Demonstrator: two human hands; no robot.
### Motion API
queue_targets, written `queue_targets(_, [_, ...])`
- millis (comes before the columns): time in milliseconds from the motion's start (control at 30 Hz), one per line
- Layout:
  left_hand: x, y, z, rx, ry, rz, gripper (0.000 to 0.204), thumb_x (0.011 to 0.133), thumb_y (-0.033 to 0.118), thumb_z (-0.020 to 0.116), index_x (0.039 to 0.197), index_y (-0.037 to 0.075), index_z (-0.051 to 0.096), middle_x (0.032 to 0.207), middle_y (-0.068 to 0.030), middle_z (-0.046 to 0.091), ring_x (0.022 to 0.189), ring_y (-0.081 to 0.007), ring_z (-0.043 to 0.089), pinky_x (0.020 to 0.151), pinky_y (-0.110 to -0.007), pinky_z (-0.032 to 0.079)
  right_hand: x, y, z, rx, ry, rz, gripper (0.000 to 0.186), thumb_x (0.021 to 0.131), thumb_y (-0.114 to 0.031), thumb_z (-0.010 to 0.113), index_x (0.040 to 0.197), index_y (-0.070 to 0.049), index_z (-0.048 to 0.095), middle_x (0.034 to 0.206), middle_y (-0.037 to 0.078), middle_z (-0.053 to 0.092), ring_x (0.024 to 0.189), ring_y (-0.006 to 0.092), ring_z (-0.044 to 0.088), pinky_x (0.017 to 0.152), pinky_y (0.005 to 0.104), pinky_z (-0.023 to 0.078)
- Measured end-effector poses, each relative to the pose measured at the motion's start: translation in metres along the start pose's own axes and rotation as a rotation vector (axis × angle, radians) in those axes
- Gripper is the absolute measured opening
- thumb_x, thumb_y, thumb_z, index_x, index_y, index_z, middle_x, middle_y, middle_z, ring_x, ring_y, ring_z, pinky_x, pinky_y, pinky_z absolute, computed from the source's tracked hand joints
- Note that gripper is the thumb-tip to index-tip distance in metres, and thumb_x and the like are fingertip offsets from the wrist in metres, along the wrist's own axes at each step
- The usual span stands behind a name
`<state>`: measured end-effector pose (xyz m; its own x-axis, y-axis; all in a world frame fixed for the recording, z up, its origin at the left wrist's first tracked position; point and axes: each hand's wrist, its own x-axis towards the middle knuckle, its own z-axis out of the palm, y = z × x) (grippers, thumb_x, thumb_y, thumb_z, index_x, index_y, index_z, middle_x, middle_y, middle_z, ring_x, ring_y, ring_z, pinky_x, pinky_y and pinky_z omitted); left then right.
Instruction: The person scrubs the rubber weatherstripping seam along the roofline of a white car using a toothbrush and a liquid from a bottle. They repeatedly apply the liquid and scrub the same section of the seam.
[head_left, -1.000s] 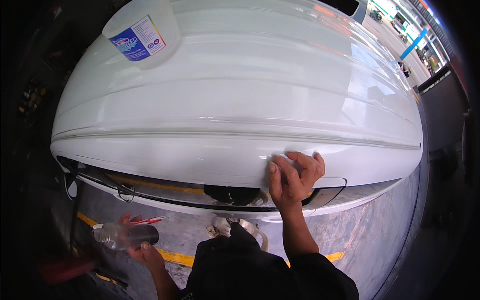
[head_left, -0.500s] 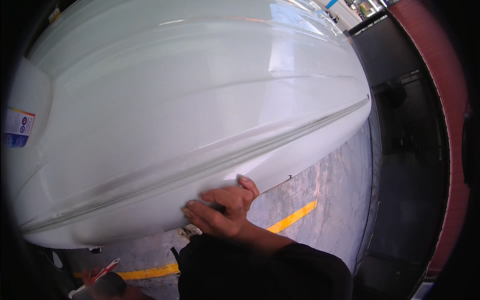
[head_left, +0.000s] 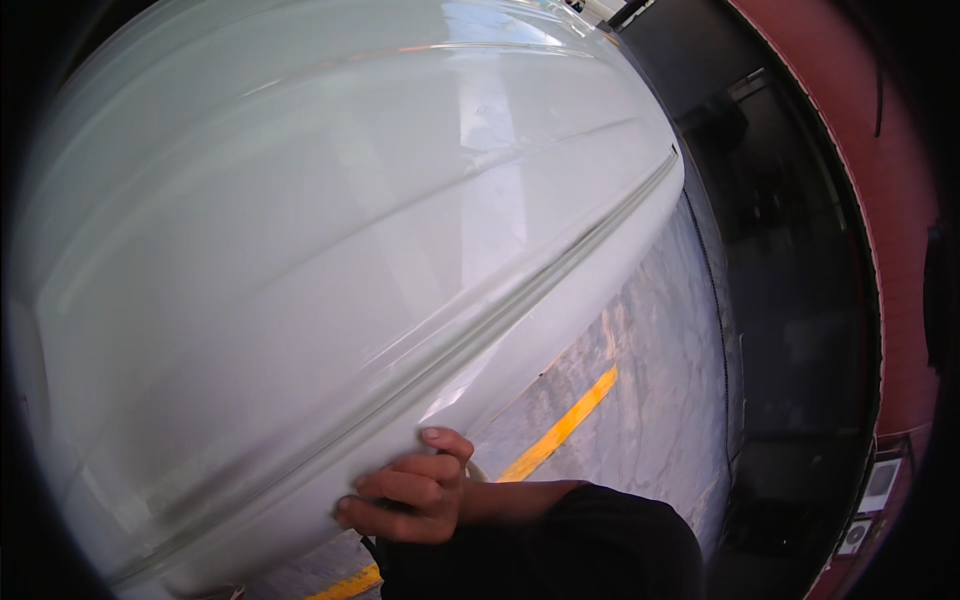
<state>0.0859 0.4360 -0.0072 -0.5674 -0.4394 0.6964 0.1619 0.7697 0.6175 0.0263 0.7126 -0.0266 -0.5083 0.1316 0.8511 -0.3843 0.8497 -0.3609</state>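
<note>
My right hand [head_left: 412, 492] rests against the lower side of a large white vehicle roof panel [head_left: 270, 290]. Its fingers are bent and a little apart, with the tips touching the glossy surface just below a long groove [head_left: 450, 350]. Nothing shows in the fingers, though the palm is hidden. A small pale thing [head_left: 474, 470] peeks out behind the wrist, too covered to name. The black-sleeved forearm comes in from the lower right. My left hand is out of the picture.
Beyond the panel's edge lies grey concrete floor [head_left: 660, 340] with a yellow painted line [head_left: 560, 425]. A dark wall [head_left: 790, 300] and a red wall [head_left: 850, 120] stand to the right, with white outdoor units [head_left: 880, 485] low down. A white container's edge [head_left: 28, 345] shows far left.
The view has shifted, so the panel lies lower and farther left. My right hand remains on the panel's side. My left hand, with its red-and-white handled tool, has left the picture.
</note>
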Motion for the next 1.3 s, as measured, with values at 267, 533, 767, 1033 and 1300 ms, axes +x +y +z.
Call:
queue_targets(267, [0.002, -0.027, -0.039, 0.083, -0.102, 0.388, 0.06, 0.112, 0.039, 0.03, 0.125, -0.014, 0.056, 0.104, -0.0222, 0.067, 0.084, -0.0304, 0.067, 0.07, -0.041, 0.059, -0.001, 0.0, 0.003, 0.022, 0.06, -0.008, 0.025, 0.071, -0.028, 0.087, 0.093, -0.025, 0.076, 0.097, -0.005, 0.067, 0.086, 0.0139, 0.055, 0.101, 0.0454, 0.04])
queue_targets(533, [-0.046, -0.004, -0.089, -0.112, 0.152, -0.128, 0.091, 0.097, 0.07, 0.054, 0.132, -0.014, 0.056, 0.119, -0.0341, 0.064, 0.087, -0.0356, 0.071, 0.071, -0.042, 0.065, 0.005, 0.001, -0.009, 0.012, -0.072, -0.031, 0.027, 0.073, -0.021, 0.089, 0.097, -0.022, 0.076, 0.104, -0.002, 0.066, 0.094, 0.0177, 0.057, 0.106, 0.0498, 0.039])
queue_targets(767, [-0.104, -0.039, -0.168, 0.119, 0.075, -0.043, 0.068, 0.099, 0.052, 0.042, 0.125, -0.009, 0.059, 0.113, -0.0228, 0.065, 0.091, -0.0339, 0.068, 0.075, -0.043, 0.059, -0.001, 0.0, -0.001, 0.0, -0.045, -0.059, 0.024, 0.077, -0.018, 0.086, 0.099, -0.017, 0.075, 0.109, 0.002, 0.066, 0.101, 0.0226, 0.057, 0.106, 0.0535, 0.038])
queue_targets(1033, [-0.19, -0.109, -0.207, -0.217, 0.052, -0.438, 0.089, 0.082, 0.069, 0.067, 0.137, 0.0, 0.055, 0.131, -0.0149, 0.056, 0.102, -0.0213, 0.061, 0.08, -0.035, 0.053, -0.171, -0.042, -0.034, 0.171, -0.136, -0.166, 0.019, 0.096, -0.015, 0.069, 0.113, -0.007, 0.066, 0.12, 0.016, 0.057, 0.114, 0.032, 0.057, 0.112, 0.0598, 0.039])
queue_targets(1300, [-0.356, -0.263, -0.288, -0.49, -0.007, -0.522, 0.087, 0.078, 0.056, 0.082, 0.139, 0.003, 0.05, 0.13, -0.0136, 0.057, 0.109, -0.0216, 0.064, 0.09, -0.037, 0.054, -0.612, 0.035, -0.076, -0.024, -0.646, 0.349, 0.027, 0.096, -0.017, 0.072, 0.118, -0.003, 0.065, 0.115, 0.02, 0.056, 0.11, 0.0388, 0.056, 0.095, 0.0518, 0.045])
